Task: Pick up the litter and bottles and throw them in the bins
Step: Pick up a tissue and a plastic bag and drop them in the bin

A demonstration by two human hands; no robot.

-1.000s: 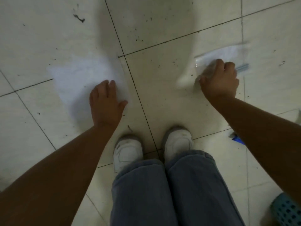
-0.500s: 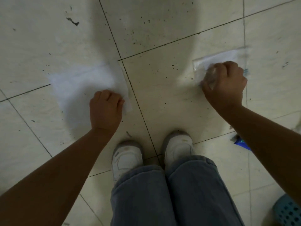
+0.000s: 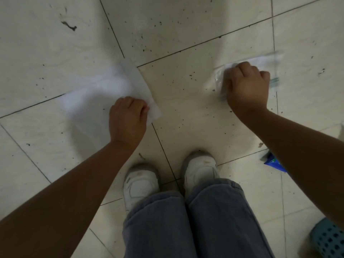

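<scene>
Tiled floor (image 3: pixel 186 108): hands grip diagonal white paper (image 3: pixel 104 95), clear wrapper (image 3: pixel 268 61).

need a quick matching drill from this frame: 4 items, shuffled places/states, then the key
Items:
1. white paper sheet
2. clear plastic bag
3. blue wrapper
4. teal basket

Places/states:
A. bottom right corner of the view
B. in the left hand's grip
C. on the floor under the right forearm
D. in the right hand's grip

Pairs: 1-B, 2-D, 3-C, 4-A
</scene>
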